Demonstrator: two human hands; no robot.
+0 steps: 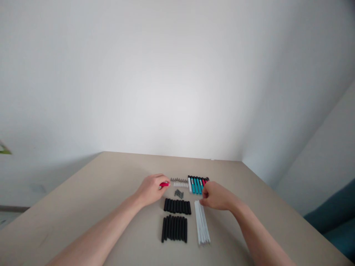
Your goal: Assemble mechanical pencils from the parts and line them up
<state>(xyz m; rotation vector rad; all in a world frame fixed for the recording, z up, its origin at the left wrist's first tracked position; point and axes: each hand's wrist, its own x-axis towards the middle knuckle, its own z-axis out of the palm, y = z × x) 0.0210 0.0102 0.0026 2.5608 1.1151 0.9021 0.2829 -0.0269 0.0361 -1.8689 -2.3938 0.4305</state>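
My left hand (pixel 153 188) is closed around a small red pen part (pixel 164 184), held just left of the small parts. My right hand (pixel 215 195) has its fingers pinched together at the upper end of a bundle of thin white pen refills (pixel 202 225); whether anything is between the fingertips is hidden. Behind that hand lies a row of pen barrels (pixel 196 184) in white, teal and red with black ends, its right part covered by the hand. Between my hands are rows of springs (pixel 179 180), clear small pieces (pixel 181 185) and little grey parts (pixel 179 194).
Two rows of black tubes lie closer to me, a shorter row (pixel 177 206) and a longer row (pixel 174 228). Everything rests on a beige table (pixel 124 166) that meets a white wall (pixel 172 92). Dark teal fabric (pixel 332 210) hangs at the right.
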